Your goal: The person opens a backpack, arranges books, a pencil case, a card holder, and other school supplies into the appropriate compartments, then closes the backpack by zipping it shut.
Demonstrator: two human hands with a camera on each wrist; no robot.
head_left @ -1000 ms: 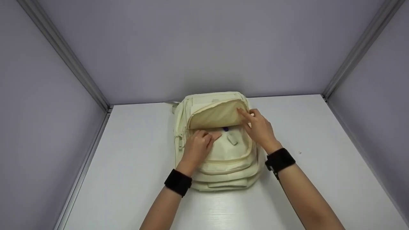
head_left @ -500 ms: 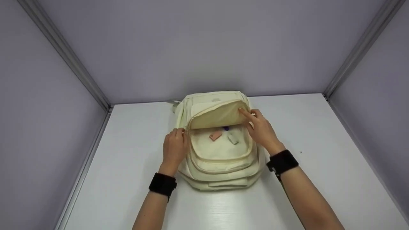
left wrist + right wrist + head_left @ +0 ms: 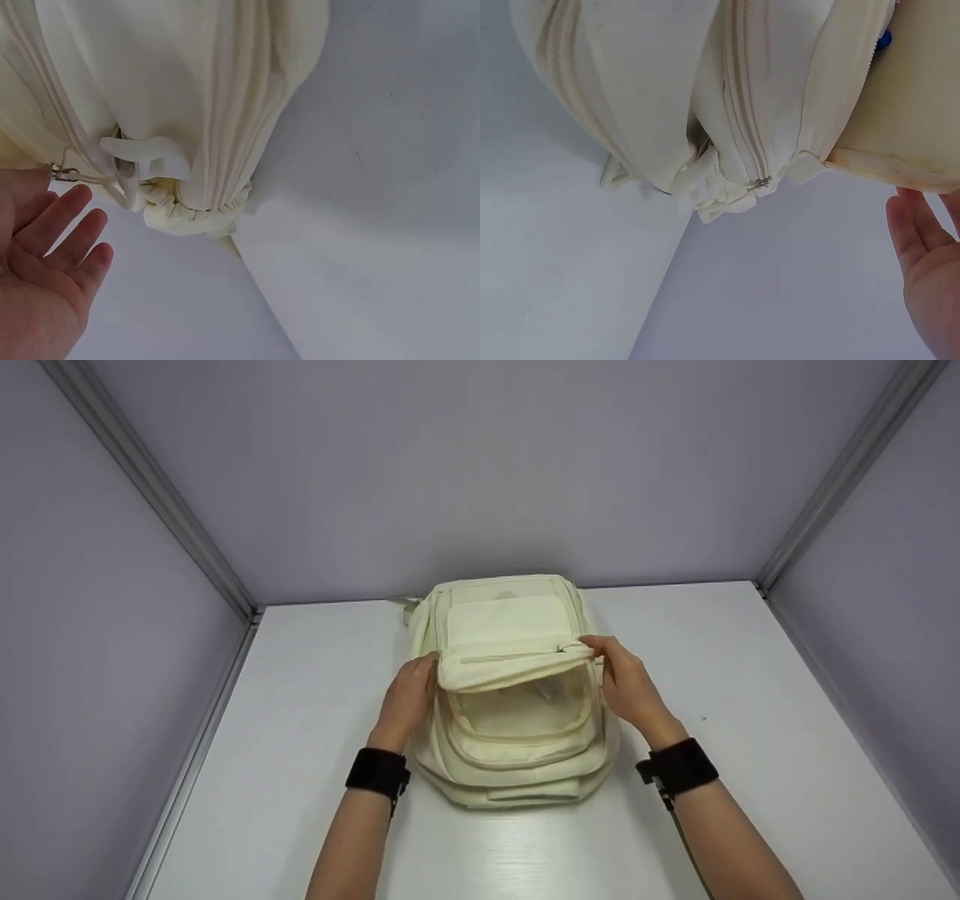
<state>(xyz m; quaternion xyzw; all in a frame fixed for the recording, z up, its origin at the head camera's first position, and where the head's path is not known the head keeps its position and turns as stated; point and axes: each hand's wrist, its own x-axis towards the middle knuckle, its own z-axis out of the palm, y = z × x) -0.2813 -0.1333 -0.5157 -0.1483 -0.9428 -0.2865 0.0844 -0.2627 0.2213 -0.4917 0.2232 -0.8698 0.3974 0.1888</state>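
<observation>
A cream backpack (image 3: pixel 517 754) lies on a white table, its front pocket partly open. The pocket flap (image 3: pixel 517 671) hangs over the opening; a small pale item (image 3: pixel 544 690) shows dimly beneath it. At the backpack's left side, my left hand (image 3: pixel 409 697) pinches a metal zipper pull (image 3: pixel 61 174) between thumb and index finger, the other fingers loosely extended. My right hand (image 3: pixel 630 690) holds the flap's right edge, with fingertips against its rim in the right wrist view. A blue item (image 3: pixel 884 39) peeks out inside the pocket there.
The white table (image 3: pixel 300 697) surrounds the backpack, with grey walls (image 3: pixel 480 472) behind and at both sides. A tiny speck (image 3: pixel 703 718) lies on the table to the right. A white buckle (image 3: pixel 150 154) and straps hang at the backpack's side.
My left hand has left the pink block in the pocket and moved to the zipper at the left side. My right hand has brought the raised flap down, covering most of the contents.
</observation>
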